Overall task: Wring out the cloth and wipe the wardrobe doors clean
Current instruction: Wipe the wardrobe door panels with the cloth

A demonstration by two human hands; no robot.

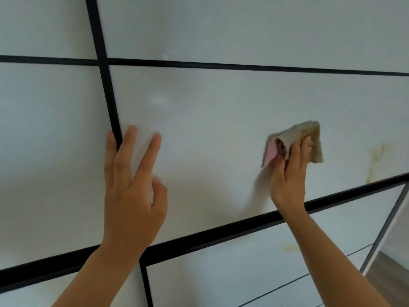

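White wardrobe door panels (210,129), divided by black frame strips (110,103), fill the view. Left hand (132,187), fingers straight and spread, rests flat on the middle panel just right of an upright strip and holds nothing. Right hand (290,173) grips a bunched beige-and-pink cloth (309,138), pressed to the same panel farther right. Yellowish stain (376,160) lies right of the cloth, apart from it. Probable faults: the bunched cloth gives little contact and may streak or stop short of the stain; the bare left palm may mark the panel; uneven pressure could shift the door.
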